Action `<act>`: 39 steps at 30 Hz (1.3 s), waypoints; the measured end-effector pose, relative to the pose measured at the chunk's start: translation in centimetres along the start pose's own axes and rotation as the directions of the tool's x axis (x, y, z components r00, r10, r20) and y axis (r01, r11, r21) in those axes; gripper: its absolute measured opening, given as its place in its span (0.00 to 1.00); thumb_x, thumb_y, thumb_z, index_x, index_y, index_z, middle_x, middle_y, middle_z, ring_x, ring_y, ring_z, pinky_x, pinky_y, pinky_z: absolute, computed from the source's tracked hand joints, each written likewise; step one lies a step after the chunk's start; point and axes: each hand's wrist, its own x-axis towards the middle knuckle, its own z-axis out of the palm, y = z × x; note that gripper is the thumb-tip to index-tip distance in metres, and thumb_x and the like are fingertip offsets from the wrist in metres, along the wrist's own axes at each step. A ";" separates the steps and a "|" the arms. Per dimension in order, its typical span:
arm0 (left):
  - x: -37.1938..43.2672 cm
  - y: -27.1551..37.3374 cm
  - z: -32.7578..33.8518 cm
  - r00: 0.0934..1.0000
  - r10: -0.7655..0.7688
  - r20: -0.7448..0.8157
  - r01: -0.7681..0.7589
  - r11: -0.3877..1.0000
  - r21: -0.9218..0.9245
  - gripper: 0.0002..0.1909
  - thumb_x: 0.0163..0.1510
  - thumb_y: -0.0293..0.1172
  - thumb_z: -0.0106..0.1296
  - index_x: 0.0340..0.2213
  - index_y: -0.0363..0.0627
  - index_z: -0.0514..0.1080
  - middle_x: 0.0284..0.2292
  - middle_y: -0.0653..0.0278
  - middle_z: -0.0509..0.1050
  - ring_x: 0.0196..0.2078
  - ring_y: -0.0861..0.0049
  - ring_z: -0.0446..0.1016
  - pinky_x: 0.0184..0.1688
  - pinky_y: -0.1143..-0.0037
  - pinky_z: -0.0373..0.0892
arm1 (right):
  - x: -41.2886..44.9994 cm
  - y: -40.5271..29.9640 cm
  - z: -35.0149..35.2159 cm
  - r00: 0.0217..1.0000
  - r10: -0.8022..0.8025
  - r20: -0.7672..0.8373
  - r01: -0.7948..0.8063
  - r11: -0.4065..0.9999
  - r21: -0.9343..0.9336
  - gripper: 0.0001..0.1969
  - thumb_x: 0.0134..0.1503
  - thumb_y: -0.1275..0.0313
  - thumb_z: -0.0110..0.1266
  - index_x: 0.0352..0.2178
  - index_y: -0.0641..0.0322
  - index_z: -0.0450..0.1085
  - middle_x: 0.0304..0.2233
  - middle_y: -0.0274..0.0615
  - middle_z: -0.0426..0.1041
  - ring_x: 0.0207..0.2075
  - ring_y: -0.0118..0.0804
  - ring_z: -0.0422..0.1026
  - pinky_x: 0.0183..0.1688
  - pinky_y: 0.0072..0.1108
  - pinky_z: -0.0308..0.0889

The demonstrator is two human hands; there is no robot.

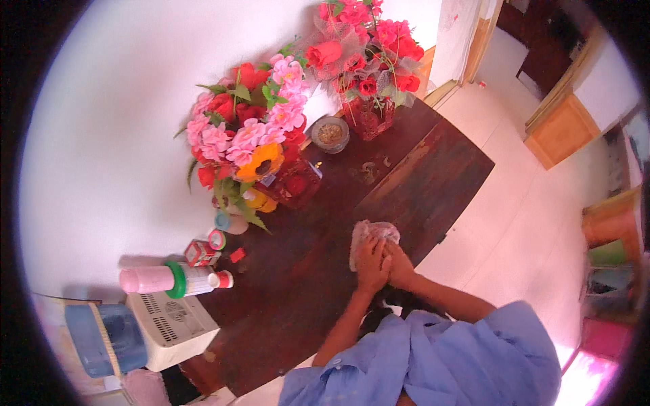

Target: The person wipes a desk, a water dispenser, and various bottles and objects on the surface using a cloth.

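Note:
A pale pinkish cloth (359, 237) lies bunched on the dark wooden tabletop (299, 269), close to its front edge. My left hand (373, 266) is on the cloth, its fingers spread over the folds. Right beside it, my right hand (399, 265) touches the left one and also has its fingers on the cloth. Part of the cloth is hidden beneath both hands. A worn, lighter strip (406, 162) of wood runs across the table beyond them.
Artificial flowers stand in a red vase (369, 116) and a second red vase (294, 185) along the wall. Between them sits a bowl (330, 134) of grainy stuff. Leftward are a red-and-white box (201, 253), a green-rimmed container (177, 280) and a white appliance (175, 325).

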 end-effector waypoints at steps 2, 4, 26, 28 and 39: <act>1.6 -0.3 0.7 0.998 0.053 0.027 -0.053 0.999 0.003 0.24 0.58 0.38 0.47 0.52 0.38 0.70 0.53 0.47 0.66 0.58 0.49 0.62 0.62 0.56 0.54 | 0.3 0.4 -0.1 0.983 0.028 -0.180 -0.047 0.994 -0.099 0.30 0.55 0.61 0.49 0.59 0.59 0.63 0.60 0.52 0.62 0.64 0.53 0.55 0.67 0.41 0.46; 4.3 -1.4 0.7 0.999 0.027 0.035 -0.027 1.000 0.006 0.23 0.59 0.38 0.46 0.52 0.40 0.70 0.53 0.47 0.66 0.58 0.50 0.62 0.62 0.57 0.55 | 2.6 1.8 -0.7 0.990 0.007 -0.143 -0.024 0.993 -0.118 0.30 0.55 0.61 0.49 0.59 0.60 0.62 0.61 0.52 0.61 0.64 0.54 0.55 0.67 0.41 0.46; 21.9 -10.9 6.8 0.915 -0.260 -0.308 0.315 0.938 0.145 0.21 0.58 0.36 0.48 0.52 0.43 0.68 0.52 0.53 0.65 0.56 0.55 0.63 0.56 0.60 0.61 | 20.5 14.2 -10.6 0.928 -0.268 -0.259 0.329 0.917 0.227 0.26 0.54 0.66 0.52 0.54 0.65 0.63 0.57 0.53 0.64 0.61 0.55 0.59 0.63 0.41 0.54; 23.2 -8.6 9.4 0.897 -0.315 -0.310 0.300 0.949 -0.096 0.21 0.59 0.36 0.48 0.53 0.42 0.67 0.51 0.54 0.66 0.53 0.56 0.67 0.53 0.60 0.66 | 16.9 17.9 -10.4 0.917 -0.297 -0.266 0.310 0.951 0.006 0.25 0.54 0.66 0.53 0.54 0.63 0.64 0.57 0.52 0.64 0.61 0.54 0.59 0.63 0.41 0.54; 32.0 -12.7 2.1 0.426 -0.897 0.122 0.255 -0.010 -0.967 0.24 0.63 0.38 0.44 0.55 0.38 0.54 0.48 0.42 0.67 0.33 0.54 0.80 0.30 0.63 0.80 | -5.5 24.5 -13.5 0.983 -0.058 -0.175 0.043 0.995 -0.090 0.27 0.49 0.69 0.59 0.51 0.67 0.65 0.55 0.56 0.65 0.58 0.59 0.61 0.62 0.45 0.54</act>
